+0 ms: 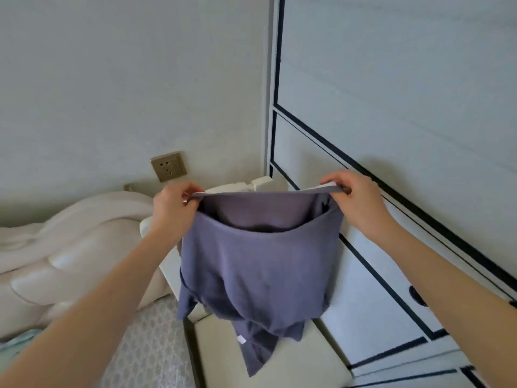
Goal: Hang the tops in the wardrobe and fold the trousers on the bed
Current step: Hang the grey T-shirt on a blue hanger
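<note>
One garment in hand, nothing visibly hung or folded. Starting nearest: reaching out over the patterned bed (145,340) at lower left and the cream bedside tabletop (279,368) below. Holding up the purple garment (257,270) in mid-air above that tabletop, just in front of the wardrobe (405,107), not resting on the bed. Pinching its open edge with left hand (174,208) at one corner and right hand (355,200) at the other, curling fingers round the band on both sides and stretching it taut between them. Dangling straight down from that edge: running vertical along the long axis, opening facing up toward the camera, loose ends and a small white tag (242,339) pointing down, lowest end nearly reaching or touching the tabletop, cannot tell which. Probably looking at a waistband, so likely trousers heading for folding on the bed; cannot rule out a top held by the hem. Either way sitting at the sorting stage, with laying out or hanging all left to do. Farther back: passing the padded headboard (70,264) and a brass wall socket (167,166); facing the wardrobe on the right with doors shut, so needing opening before any hanging.
</note>
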Available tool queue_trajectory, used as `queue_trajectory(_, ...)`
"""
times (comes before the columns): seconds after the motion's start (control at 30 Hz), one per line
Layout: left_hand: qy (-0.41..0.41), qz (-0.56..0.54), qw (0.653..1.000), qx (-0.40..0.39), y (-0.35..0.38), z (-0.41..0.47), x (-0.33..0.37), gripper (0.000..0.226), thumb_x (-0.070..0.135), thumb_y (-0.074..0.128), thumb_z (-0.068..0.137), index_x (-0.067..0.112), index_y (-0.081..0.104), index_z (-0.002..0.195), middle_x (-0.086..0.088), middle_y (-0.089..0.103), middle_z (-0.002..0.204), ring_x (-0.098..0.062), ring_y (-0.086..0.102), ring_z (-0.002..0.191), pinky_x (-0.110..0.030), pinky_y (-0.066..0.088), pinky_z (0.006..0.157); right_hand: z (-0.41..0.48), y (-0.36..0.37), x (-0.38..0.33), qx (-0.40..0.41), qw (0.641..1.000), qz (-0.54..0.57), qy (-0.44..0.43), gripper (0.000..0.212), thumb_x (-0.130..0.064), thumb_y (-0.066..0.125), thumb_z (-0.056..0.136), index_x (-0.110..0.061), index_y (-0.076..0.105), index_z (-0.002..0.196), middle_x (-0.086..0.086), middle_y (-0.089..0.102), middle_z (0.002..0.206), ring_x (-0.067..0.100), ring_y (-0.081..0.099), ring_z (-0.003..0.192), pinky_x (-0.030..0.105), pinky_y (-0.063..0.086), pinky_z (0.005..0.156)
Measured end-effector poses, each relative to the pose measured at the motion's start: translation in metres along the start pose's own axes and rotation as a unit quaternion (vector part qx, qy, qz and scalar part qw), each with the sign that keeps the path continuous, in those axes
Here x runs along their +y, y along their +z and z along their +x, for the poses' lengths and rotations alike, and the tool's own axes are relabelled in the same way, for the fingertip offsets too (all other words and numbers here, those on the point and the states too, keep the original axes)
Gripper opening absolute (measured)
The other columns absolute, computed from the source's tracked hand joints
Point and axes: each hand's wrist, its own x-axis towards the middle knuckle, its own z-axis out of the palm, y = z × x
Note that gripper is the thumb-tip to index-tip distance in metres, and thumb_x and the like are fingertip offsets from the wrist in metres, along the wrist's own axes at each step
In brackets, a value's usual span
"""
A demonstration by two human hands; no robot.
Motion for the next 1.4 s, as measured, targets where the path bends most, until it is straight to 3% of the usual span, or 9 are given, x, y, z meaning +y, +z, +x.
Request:
queue_trajectory(0.17, -0.022, 0.043, 0.997, 0.066, -0.021, -0.004, 0.012, 0.030, 0.001, 0.052, 0.085, 0.013, 0.070, 0.106, -0.013, 0.060, 0.111, -0.037, 0.056, 0.102, -0.041, 0.046, 0.090, -0.013, -0.033, -0.034, 0.044, 0.995, 0.091, -0.014, 0.045, 0.006, 0.043, 0.085, -0.025, 0.068, 0.106, 0.018, 0.066, 0.095, 0.035, 0.056, 0.086, 0.031, 0.044, 0.071)
queue_trajectory(0.27, -0.005, 0.025, 0.995, 0.098, -0.030, -0.010, 0.028, 0.024, 0.002, 0.052, 0.086, 0.009, 0.064, 0.107, -0.014, 0.060, 0.104, -0.036, 0.057, 0.089, -0.041, 0.046, 0.080, -0.022, -0.048, -0.052, 0.067, 0.990, 0.121, -0.018, 0.044, 0.004, 0.043, 0.083, -0.029, 0.071, 0.094, -0.001, 0.070, 0.093, 0.013, 0.060, 0.083, 0.015, 0.039, 0.068)
queue_trajectory(0.4, -0.101, -0.122, 0.985, 0.069, -0.044, -0.009, 0.048, 0.017, 0.008, 0.055, 0.090, 0.014, 0.071, 0.090, -0.004, 0.067, 0.078, -0.026, 0.061, 0.075, -0.034, 0.050, 0.069, -0.036, -0.068, -0.069, 0.071, 0.983, 0.169, 0.005, 0.042, -0.001, 0.047, 0.082, -0.033, 0.072, 0.081, -0.018, 0.068, 0.081, -0.004, 0.056, 0.077, 0.006, 0.037, 0.064)
queue_trajectory(0.53, -0.240, -0.450, 0.856, -0.084, -0.051, -0.012, 0.073, 0.021, 0.000, 0.050, 0.094, 0.012, 0.067, 0.090, -0.008, 0.071, 0.082, -0.018, 0.070, 0.074, -0.037, 0.058, 0.071, -0.054, -0.079, -0.071, 0.025, 0.991, 0.131, 0.005, 0.026, -0.013, 0.063, 0.087, -0.037, 0.072, 0.082, -0.014, 0.069, 0.085, -0.003, 0.057, 0.077, 0.004, 0.039, 0.065)
queue_trajectory(0.67, -0.280, -0.445, 0.819, -0.230, -0.047, -0.011, 0.081, 0.016, 0.011, 0.052, 0.095, 0.017, 0.066, 0.090, 0.000, 0.070, 0.078, -0.014, 0.068, 0.069, -0.034, 0.054, 0.065, -0.071, -0.095, -0.061, 0.067, 0.995, 0.077, 0.009, 0.013, -0.029, 0.067, 0.088, -0.036, 0.065, 0.077, -0.022, 0.062, 0.072, -0.008, 0.054, 0.069, 0.003, 0.037, 0.062)
queue_trajectory(0.87, -0.122, -0.276, 0.855, -0.422, -0.037, -0.030, 0.103, 0.027, 0.028, 0.076, 0.071, 0.019, 0.075, 0.096, -0.002, 0.071, 0.092, -0.012, 0.064, 0.077, -0.026, 0.050, 0.068, -0.108, -0.125, -0.031, 0.163, 0.985, -0.006, 0.052, 0.016, -0.028, 0.064, 0.090, -0.033, 0.059, 0.076, -0.022, 0.054, 0.059, -0.004, 0.050, 0.058, 0.007, 0.035, 0.055)
queue_trajectory(1.1, -0.010, -0.198, 0.940, -0.276, 0.015, -0.095, 0.156, 0.020, 0.026, 0.072, 0.087, 0.006, 0.074, 0.089, -0.016, 0.072, 0.086, -0.017, 0.062, 0.077, -0.039, 0.051, 0.077, -0.194, -0.147, 0.000, 0.178, 0.972, -0.135, 0.074, 0.005, -0.030, 0.061, 0.092, -0.033, 0.065, 0.089, -0.023, 0.059, 0.068, -0.001, 0.059, 0.068, 0.014, 0.042, 0.063)
queue_trajectory(1.23, 0.051, -0.165, 0.962, -0.213, 0.044, -0.155, 0.186, 0.021, 0.027, 0.073, 0.084, 0.018, 0.067, 0.066, 0.009, 0.056, 0.052, -0.007, 0.048, 0.052, -0.021, 0.040, 0.052, -0.255, -0.161, 0.017, 0.189, 0.962, -0.152, 0.124, 0.008, -0.030, 0.060, 0.092, -0.029, 0.067, 0.092, -0.015, 0.065, 0.075, 0.008, 0.062, 0.071, 0.030, 0.053, 0.066)
queue_trajectory(1.4, 0.112, -0.101, 0.973, -0.175, 0.070, -0.241, 0.219, 0.017, 0.031, 0.069, 0.085, 0.031, 0.065, 0.069, 0.014, 0.063, 0.061, -0.007, 0.058, 0.060, -0.028, 0.045, 0.057, -0.337, -0.187, 0.034, 0.203, 0.953, -0.154, 0.163, 0.007, -0.027, 0.061, 0.091, -0.030, 0.067, 0.090, -0.012, 0.068, 0.079, 0.011, 0.063, 0.074, 0.038, 0.053, 0.069)
